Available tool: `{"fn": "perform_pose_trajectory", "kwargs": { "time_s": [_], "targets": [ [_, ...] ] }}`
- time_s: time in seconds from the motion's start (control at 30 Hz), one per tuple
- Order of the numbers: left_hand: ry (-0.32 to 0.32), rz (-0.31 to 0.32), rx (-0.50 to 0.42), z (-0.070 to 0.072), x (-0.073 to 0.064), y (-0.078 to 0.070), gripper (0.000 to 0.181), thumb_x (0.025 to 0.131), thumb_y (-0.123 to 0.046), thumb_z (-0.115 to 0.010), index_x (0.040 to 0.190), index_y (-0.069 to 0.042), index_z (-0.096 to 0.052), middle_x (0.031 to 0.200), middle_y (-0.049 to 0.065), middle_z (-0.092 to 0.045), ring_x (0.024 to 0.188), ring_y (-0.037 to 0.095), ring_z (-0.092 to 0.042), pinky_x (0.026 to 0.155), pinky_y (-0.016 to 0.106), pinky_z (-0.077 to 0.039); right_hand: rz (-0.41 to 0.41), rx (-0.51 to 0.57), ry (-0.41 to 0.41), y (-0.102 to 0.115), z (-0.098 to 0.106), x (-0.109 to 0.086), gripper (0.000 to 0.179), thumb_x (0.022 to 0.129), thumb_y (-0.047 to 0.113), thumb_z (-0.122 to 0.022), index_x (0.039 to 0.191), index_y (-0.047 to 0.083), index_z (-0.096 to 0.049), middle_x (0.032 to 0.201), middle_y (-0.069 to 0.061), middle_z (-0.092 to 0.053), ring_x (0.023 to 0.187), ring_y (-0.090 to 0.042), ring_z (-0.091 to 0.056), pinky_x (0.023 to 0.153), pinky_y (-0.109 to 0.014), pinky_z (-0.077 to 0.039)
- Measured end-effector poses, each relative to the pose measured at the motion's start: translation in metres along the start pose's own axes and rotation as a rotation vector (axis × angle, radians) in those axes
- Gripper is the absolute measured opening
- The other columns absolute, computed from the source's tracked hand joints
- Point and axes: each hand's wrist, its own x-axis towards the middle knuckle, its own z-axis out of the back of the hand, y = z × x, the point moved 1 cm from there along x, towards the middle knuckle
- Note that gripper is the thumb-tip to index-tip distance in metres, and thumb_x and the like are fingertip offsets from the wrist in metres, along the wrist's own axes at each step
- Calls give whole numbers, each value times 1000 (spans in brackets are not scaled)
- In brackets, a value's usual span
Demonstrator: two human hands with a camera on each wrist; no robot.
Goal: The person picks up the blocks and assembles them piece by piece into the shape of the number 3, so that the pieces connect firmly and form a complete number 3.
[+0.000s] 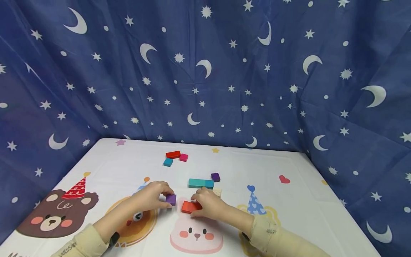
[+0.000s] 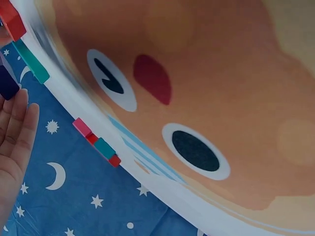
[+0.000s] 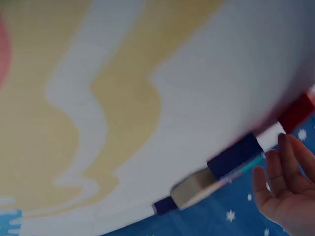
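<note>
While a dark blue curtain (image 1: 179, 32) printed with white moons and stars hangs behind, a white tablecloth (image 1: 244, 167) with cartoon animals spreads before it. Over the cloth, the right hand (image 1: 210, 204) has thumb and fingers clamped on a red block (image 1: 189, 207), and the left hand (image 1: 154, 195) pinches a purple block (image 1: 171, 199). Just beyond the right hand lies a teal bar (image 1: 196, 183) in two shades. Farther back, a scarlet bar (image 1: 173, 154) sits near the curtain. Oblong, bright and smooth, the red block lies over the printed rabbit's (image 1: 196, 244) head, partly covered by fingers; the smaller purple block, flat-topped, is near its left end. Smallest are a cream block (image 1: 217, 192), partly hidden behind the right hand, a dark purple block (image 1: 215, 177), a blue block (image 1: 168, 162) and a pink block (image 1: 183, 157).
</note>
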Motion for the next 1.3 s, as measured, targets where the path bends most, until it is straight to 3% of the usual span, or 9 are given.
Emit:
{"fn": "perform_pose_trajectory", "kwargs": {
  "time_s": [0.2,0.4,0.67,0.83,1.3],
  "targets": [
    [10,-20,-6,-1,-4,1,28,74,-22,-80,98,-10,-72,86,-7,-63,81,8,-56,74,27,-52,-21,9,-18,-3,5,-6,35,70,38,-82,88,11,-69,75,6,-54,75,-7,-39,67,-18,-35],
    [17,-33,-11,-4,-6,2,27,75,-23,-79,98,-11,-72,87,-8,-64,80,5,-56,75,27,-52,3,-54,-14,-2,0,-8,26,72,36,-80,76,14,-65,69,10,-46,74,-7,-37,69,-19,-33],
    [-21,-45,-25,-1,-6,5,27,75,-21,-79,98,-8,-72,86,-6,-64,80,6,-57,73,28,-53,10,17,-112,-12,3,-12,22,71,28,-79,80,11,-69,72,8,-56,73,-6,-40,72,-23,-39],
    [4,-14,-43,3,-7,6,30,76,-24,-79,100,-7,-72,89,-5,-65,82,9,-60,76,32,-54,-9,75,-100,-14,5,-13,23,72,29,-80,84,11,-71,77,8,-59,75,-5,-41,75,-25,-40],
    [21,4,-34,1,-7,4,31,76,-26,-78,101,-9,-72,89,-6,-66,83,9,-59,77,29,-53,4,67,-72,-16,0,-12,24,70,30,-81,82,12,-70,83,6,-62,80,-7,-46,81,-31,-44]
  ]
}}
